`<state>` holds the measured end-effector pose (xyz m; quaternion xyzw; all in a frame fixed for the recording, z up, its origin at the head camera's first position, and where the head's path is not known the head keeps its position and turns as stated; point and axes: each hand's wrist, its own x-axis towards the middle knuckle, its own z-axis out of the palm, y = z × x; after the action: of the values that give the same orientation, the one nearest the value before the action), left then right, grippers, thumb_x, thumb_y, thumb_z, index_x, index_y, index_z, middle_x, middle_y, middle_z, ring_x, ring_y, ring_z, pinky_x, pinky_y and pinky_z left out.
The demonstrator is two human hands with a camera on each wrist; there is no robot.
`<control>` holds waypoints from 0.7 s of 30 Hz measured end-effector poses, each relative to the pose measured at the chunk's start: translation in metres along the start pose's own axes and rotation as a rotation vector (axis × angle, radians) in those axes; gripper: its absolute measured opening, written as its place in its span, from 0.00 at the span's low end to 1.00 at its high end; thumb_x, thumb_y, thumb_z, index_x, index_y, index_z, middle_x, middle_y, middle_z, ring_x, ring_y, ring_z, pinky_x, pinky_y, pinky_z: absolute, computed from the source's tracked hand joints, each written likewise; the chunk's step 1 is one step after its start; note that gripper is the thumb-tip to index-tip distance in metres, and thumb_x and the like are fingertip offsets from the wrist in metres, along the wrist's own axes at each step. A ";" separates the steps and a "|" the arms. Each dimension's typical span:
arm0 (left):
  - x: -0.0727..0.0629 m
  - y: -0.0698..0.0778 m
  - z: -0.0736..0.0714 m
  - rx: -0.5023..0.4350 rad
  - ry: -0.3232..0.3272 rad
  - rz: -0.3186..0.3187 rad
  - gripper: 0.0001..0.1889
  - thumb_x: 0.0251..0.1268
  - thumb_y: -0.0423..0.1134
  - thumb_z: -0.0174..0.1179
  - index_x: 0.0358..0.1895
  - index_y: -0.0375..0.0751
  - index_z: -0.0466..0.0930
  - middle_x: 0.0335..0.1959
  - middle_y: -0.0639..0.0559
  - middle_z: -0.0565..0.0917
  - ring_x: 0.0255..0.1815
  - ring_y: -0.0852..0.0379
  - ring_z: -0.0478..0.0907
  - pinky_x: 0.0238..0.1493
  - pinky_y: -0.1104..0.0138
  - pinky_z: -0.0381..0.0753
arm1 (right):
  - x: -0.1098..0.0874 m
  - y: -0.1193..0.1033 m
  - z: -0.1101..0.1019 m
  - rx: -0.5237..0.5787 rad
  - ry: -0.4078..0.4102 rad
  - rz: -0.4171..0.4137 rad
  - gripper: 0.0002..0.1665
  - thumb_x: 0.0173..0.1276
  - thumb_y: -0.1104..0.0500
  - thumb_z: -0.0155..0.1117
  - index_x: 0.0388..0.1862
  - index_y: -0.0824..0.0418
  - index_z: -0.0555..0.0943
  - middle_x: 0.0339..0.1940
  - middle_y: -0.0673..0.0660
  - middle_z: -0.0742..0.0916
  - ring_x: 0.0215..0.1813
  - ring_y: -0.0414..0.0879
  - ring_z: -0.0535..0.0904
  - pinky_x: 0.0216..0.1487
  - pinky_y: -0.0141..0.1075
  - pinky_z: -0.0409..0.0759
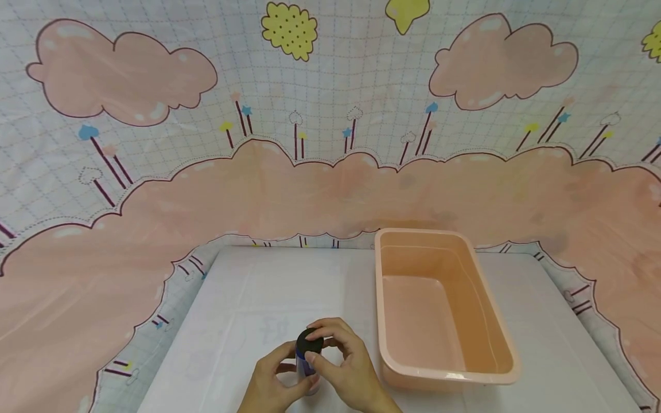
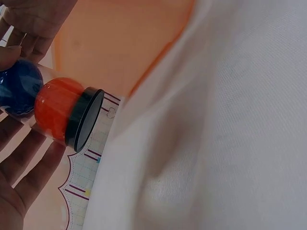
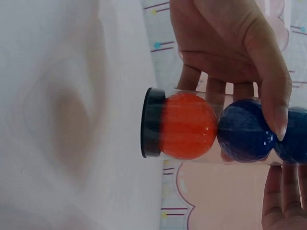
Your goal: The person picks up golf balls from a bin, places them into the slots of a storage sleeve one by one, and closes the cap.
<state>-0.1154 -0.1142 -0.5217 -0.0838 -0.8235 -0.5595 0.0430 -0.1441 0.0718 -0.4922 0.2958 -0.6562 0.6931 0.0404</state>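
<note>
A clear tube (image 1: pixel 308 368) with a black top lid (image 1: pixel 310 342) stands upright near the table's front. Inside it are an orange ball (image 3: pixel 188 125) at the bottom and two dark blue balls (image 3: pixel 245 130) above. A black cap (image 2: pixel 86 120) closes the lower end. My left hand (image 1: pixel 271 378) grips the tube's side, its thumb across the front. With thumb and fingertips, my right hand (image 1: pixel 353 364) holds the top lid. The wrist views cut off the tube's upper end.
A peach plastic basin (image 1: pixel 379 298) stands right of the hands, nothing in it. The white tabletop (image 1: pixel 289 281) spreads around the tube. Behind and beside it hangs a printed curtain (image 1: pixel 335 195) with clouds.
</note>
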 end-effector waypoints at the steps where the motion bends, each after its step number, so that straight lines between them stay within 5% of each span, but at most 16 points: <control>1: 0.000 0.000 0.001 -0.003 0.003 0.004 0.28 0.51 0.40 0.82 0.57 0.58 0.83 0.51 0.64 0.88 0.48 0.65 0.86 0.44 0.66 0.89 | 0.000 0.000 0.000 0.000 0.001 0.004 0.14 0.71 0.66 0.67 0.53 0.56 0.82 0.60 0.59 0.82 0.61 0.47 0.79 0.58 0.38 0.83; 13: -0.001 -0.005 0.006 0.004 0.051 0.049 0.31 0.49 0.40 0.82 0.58 0.61 0.81 0.50 0.66 0.87 0.48 0.65 0.86 0.47 0.66 0.88 | -0.004 0.004 -0.001 0.016 -0.013 0.009 0.16 0.70 0.66 0.69 0.55 0.57 0.83 0.62 0.65 0.82 0.63 0.49 0.80 0.64 0.38 0.81; 21: -0.002 -0.003 0.009 0.007 0.080 0.061 0.30 0.49 0.37 0.82 0.58 0.58 0.82 0.47 0.66 0.88 0.47 0.65 0.86 0.45 0.67 0.88 | -0.004 0.005 0.001 0.004 0.007 0.002 0.15 0.70 0.65 0.70 0.55 0.57 0.84 0.63 0.59 0.84 0.62 0.49 0.83 0.63 0.37 0.82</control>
<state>-0.1134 -0.1068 -0.5280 -0.0864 -0.8201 -0.5579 0.0935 -0.1426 0.0720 -0.4990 0.2928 -0.6549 0.6955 0.0414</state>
